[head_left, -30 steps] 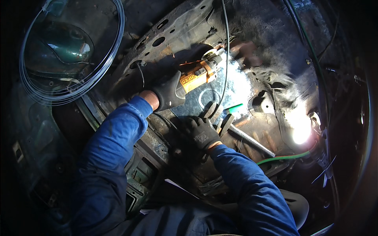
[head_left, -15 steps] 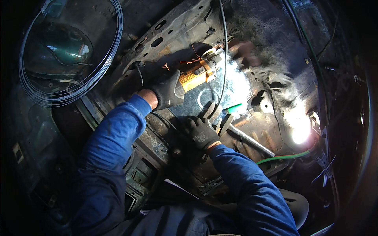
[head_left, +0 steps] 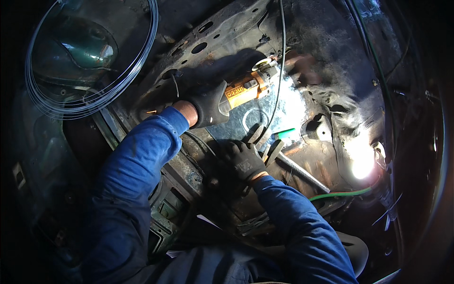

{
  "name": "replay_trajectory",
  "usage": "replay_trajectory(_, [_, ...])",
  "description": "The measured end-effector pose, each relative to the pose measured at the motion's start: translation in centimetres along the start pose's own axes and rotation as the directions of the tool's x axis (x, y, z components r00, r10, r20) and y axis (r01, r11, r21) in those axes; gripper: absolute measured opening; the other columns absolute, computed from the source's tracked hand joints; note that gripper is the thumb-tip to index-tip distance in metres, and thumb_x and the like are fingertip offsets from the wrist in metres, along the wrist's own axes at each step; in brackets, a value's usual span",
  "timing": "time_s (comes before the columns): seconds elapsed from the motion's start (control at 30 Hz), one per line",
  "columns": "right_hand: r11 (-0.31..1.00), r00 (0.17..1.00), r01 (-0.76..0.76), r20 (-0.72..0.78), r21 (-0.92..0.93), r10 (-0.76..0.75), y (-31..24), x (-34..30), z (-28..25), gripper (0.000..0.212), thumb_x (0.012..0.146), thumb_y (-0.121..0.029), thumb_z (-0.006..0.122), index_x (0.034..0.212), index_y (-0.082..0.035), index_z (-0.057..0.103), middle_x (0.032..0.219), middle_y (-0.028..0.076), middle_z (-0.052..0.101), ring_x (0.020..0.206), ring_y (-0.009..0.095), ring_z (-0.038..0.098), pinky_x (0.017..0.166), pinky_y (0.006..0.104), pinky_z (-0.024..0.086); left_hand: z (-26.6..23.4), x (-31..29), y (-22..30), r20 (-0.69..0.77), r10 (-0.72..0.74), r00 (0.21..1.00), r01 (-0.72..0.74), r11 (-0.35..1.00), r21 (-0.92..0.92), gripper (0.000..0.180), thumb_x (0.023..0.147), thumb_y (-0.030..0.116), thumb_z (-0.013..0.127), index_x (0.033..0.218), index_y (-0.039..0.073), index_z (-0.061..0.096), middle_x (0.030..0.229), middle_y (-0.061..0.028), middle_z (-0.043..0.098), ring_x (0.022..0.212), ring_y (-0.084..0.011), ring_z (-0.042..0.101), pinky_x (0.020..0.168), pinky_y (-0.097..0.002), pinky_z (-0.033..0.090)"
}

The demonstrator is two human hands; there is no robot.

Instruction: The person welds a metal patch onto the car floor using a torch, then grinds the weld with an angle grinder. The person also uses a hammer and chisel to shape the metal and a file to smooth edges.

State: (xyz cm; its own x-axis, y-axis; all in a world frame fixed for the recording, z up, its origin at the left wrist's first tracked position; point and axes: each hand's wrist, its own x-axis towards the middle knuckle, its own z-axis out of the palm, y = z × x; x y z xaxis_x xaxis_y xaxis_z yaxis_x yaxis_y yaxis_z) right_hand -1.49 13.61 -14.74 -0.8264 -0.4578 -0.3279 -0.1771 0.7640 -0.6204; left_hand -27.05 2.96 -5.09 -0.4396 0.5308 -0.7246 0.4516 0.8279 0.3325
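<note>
My left hand (head_left: 210, 105), in a dark glove, is wrapped round the body of an orange angle grinder (head_left: 241, 95). The grinder's disc (head_left: 261, 65) sits at the far edge of a shiny sheet-metal patch (head_left: 226, 128); whether it touches the edge cannot be made out. My gloved right hand (head_left: 246, 160) lies on the near side of the patch, fingers spread and stretched forward. Close by its fingertips are a bright green piece (head_left: 285, 133) and a ribbed metal rod (head_left: 305, 173). The right fingers partly cover what lies beneath them.
Rusty, holed bodywork (head_left: 199, 48) surrounds the patch. A coil of wire (head_left: 90, 111) lies at far left. One grey cable (head_left: 283, 33) hangs across the patch beside the grinder head. A glaring lamp (head_left: 363, 165) stands at right, near a green hose (head_left: 343, 193).
Orange sparks near the disc have gone, leaving a faint streak by my left wrist. The whole view has shifted slightly; both hands keep nearly the same places on the work.
</note>
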Motion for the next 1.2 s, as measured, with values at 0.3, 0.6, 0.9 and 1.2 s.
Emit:
replay_trajectory(0.3, [1.0,0.993,-0.015,0.115,-0.023,0.018,-0.4,0.2,-1.1,0.047,0.103,-0.033,0.053,0.146,-0.016,0.06,0.149,0.015,0.055,0.135,0.034,0.051,0.111,0.0516,0.042,1.1,0.2,-1.3,-0.08,0.052,0.995,-0.05,0.998,0.023,0.092,0.083,0.036,0.082,0.153,-0.006,0.038,0.133,-0.0318,0.061,0.121,-0.0451,0.063,0.103,-0.0486,0.052])
replay_trajectory(0.6, [1.0,0.998,-0.023,0.067,-0.004,0.023,-0.4,0.1,-0.7,0.048,0.104,-0.034,0.052,0.148,-0.017,0.058,0.149,0.013,0.054,0.136,0.033,0.05,0.112,0.0517,0.041,2.6,0.8,-2.5,-0.239,0.158,0.958,-0.171,0.985,-0.036,0.064,0.082,0.033,0.081,0.127,0.0,0.05,0.114,-0.0267,0.065,0.11,-0.0448,0.065,0.093,-0.0497,0.053])
replay_trajectory(0.9, [0.999,0.99,-0.01,0.138,-0.049,0.017,-0.5,0.2,-1.3,0.051,0.101,-0.029,0.055,0.15,-0.017,0.056,0.15,0.014,0.053,0.138,0.034,0.049,0.113,0.0526,0.04,2.7,0.9,-2.4,-0.213,0.149,0.966,-0.158,0.987,-0.025,0.057,0.082,0.031,0.08,0.121,0.001,0.051,0.107,-0.025,0.065,0.103,-0.0448,0.066,0.089,-0.0507,0.054])
replay_trajectory(1.2, [0.998,0.987,-0.016,0.157,-0.054,0.024,-0.5,0.0,-1.9,0.051,0.102,-0.029,0.053,0.152,-0.019,0.054,0.151,0.016,0.051,0.138,0.035,0.049,0.115,0.0532,0.039,1.1,0.7,-1.0,-0.212,0.159,0.964,-0.158,0.987,0.019,0.07,0.082,0.032,0.082,0.134,0.0,0.048,0.113,-0.0261,0.066,0.107,-0.0448,0.066,0.093,-0.0491,0.054])
